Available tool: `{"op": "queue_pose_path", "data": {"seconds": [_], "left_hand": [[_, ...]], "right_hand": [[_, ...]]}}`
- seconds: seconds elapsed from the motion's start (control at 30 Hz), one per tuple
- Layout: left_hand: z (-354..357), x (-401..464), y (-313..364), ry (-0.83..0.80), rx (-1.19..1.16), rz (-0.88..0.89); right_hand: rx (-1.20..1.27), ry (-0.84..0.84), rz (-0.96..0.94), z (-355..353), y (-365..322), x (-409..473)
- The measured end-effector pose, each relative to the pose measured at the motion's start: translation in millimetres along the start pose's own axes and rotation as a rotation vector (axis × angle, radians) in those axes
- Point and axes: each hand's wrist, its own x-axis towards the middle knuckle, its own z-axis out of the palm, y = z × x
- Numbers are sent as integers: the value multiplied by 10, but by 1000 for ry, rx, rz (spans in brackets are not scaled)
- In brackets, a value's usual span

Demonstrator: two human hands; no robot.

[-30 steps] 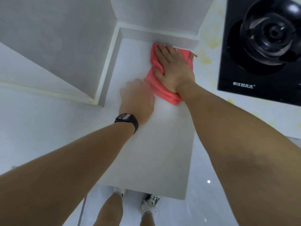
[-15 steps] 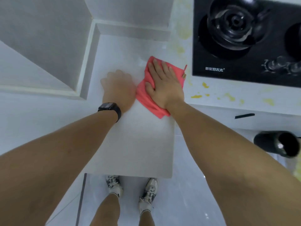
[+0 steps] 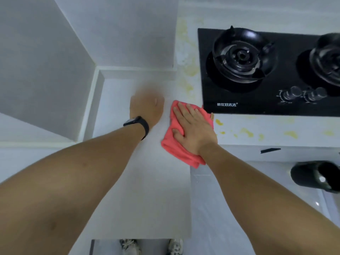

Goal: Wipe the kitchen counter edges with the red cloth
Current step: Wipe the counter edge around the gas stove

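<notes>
The red cloth (image 3: 176,151) lies crumpled on the white kitchen counter (image 3: 139,190), at its right edge where it meets the stove section. My right hand (image 3: 193,129) presses flat on the cloth with straight fingers that point away from me, and the thumb lies on the fabric. The cloth's near corner hangs slightly past the counter edge. My left hand (image 3: 147,107), motion-blurred and with a black watch on the wrist, rests on the bare counter just left of the cloth and holds nothing.
A black two-burner gas stove (image 3: 266,70) sits to the right, with yellow stains (image 3: 246,132) on the counter in front of and beside it. Grey walls (image 3: 46,61) box in the back-left corner. A black cylindrical container (image 3: 316,178) stands on the floor at lower right.
Both hands and the cloth have slid from the back wall toward me and rightward, to the counter edge beside the stove. The view has swung right, so more of the stove shows.
</notes>
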Motion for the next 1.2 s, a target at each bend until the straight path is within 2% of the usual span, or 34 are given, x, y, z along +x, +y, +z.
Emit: {"op": "queue_pose_path", "data": {"seconds": [0.13,0.3,0.53,0.77,1.07,1.2], "left_hand": [[208,6,-188,66,158,-101],[236,28,-168,49,178,-142],[287,40,-172,29,141,-135],[288,76,-179,31,164,-138],[311,148,-167,0,187,-146],[303,164,-169,-14,174,-117]], "right_hand": [[27,23,-4,37,45,45],[26,10,-2,46,44,66],[63,5,-34,-14,83,345],[71,89,-31,-69,49,919],[93,123,-41,-113,38,1007],[117,228,9,-81,-9,909]]}}
